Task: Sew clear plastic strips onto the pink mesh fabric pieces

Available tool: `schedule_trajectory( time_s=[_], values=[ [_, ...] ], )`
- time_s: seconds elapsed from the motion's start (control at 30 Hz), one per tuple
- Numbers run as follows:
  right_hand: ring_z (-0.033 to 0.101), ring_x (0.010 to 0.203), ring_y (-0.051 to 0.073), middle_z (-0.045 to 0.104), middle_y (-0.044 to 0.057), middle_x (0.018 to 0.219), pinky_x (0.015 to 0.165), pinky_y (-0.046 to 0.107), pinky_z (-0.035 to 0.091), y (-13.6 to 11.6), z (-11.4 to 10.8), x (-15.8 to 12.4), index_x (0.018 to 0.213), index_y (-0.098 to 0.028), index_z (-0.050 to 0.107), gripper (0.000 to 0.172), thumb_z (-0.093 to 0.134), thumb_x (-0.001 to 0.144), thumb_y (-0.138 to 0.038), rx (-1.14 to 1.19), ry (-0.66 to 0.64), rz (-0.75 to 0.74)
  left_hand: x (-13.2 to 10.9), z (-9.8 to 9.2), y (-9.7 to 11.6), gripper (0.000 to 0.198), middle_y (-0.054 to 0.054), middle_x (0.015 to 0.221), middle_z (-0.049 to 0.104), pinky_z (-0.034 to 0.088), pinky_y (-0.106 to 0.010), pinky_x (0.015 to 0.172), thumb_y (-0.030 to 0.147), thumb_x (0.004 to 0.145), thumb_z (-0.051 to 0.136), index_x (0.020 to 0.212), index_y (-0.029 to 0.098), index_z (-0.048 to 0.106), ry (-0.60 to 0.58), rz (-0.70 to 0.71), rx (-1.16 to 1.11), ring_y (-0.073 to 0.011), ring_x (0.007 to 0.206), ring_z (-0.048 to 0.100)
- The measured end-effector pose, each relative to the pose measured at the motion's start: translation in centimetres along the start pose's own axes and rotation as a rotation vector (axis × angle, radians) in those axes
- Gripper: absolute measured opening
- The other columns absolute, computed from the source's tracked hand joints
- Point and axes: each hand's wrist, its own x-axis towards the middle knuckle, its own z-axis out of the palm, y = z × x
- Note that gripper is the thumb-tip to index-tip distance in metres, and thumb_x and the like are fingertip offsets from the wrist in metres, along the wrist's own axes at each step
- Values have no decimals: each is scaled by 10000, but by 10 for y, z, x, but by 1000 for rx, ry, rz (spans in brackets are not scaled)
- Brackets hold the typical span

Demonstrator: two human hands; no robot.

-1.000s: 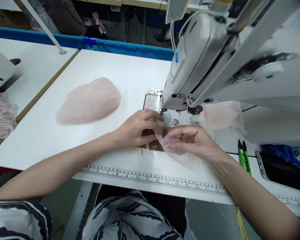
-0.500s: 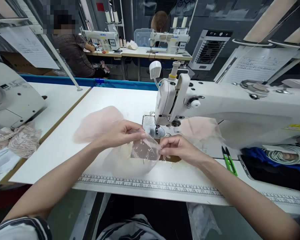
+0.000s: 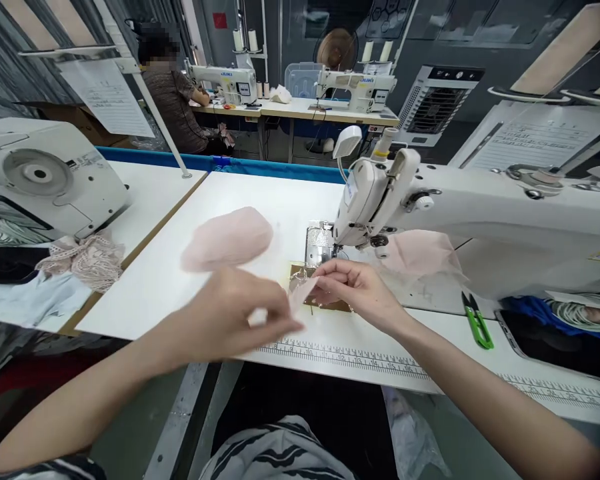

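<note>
My left hand [image 3: 235, 317] hovers over the table's front edge, fingers pinched on a sheer pale pink fabric piece [image 3: 300, 293]; it is a little blurred. My right hand [image 3: 357, 287] pinches the other end of that piece just in front of the white sewing machine [image 3: 430, 207] and its needle plate [image 3: 320, 243]. A stack of pink fabric pieces [image 3: 227, 237] lies on the white table [image 3: 260, 193] to the left of the machine. More pink fabric [image 3: 420, 253] sits under the machine's arm.
Green thread snips [image 3: 477, 320] lie at the right, beside a phone [image 3: 560, 350]. A printed ruler [image 3: 380, 363] runs along the table's front edge. Lace trim [image 3: 87, 260] and another machine [image 3: 45, 177] are on the left table. A person sits at a far machine.
My view rose from the needle area to the room. Both hands lifted the sheer piece off the plate, and my left hand drew back toward the table's front edge.
</note>
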Motion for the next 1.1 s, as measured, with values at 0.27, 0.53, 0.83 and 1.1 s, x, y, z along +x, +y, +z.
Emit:
schedule_trajectory(
  time_s=[0.27,0.53,0.83,1.1],
  values=[
    [746,909,242,775,95,967,816,385,612,-2,22,12,891,-183,696,271,696,848,-451,120,-26,-17,-27,11,-9,115,4,888,756,528,-196,671,267,909,654,1003,225,704,-173,-112,-297,-112,735,691],
    [757,788,188,780,25,901,760,313,633,-20,38,35,823,-235,755,44,772,802,-269,105,-8,-215,-35,-13,-81,263,-53,987,747,563,-346,881,349,880,672,1104,212,683,-146,-390,-487,-192,957,707],
    [707,825,158,679,26,1279,727,331,635,-29,48,113,1170,-309,717,378,726,793,-279,-154,221,-426,-13,-99,-153,240,-34,770,692,513,-219,592,390,861,689,973,180,716,414,-622,-656,-120,645,661],
    [629,621,85,378,90,1570,633,299,602,-2,50,158,1455,-264,482,792,713,699,-213,-154,105,-113,22,-83,-220,291,-17,694,656,351,-219,482,414,783,689,938,174,740,299,-758,-349,-90,507,502]
  ],
)
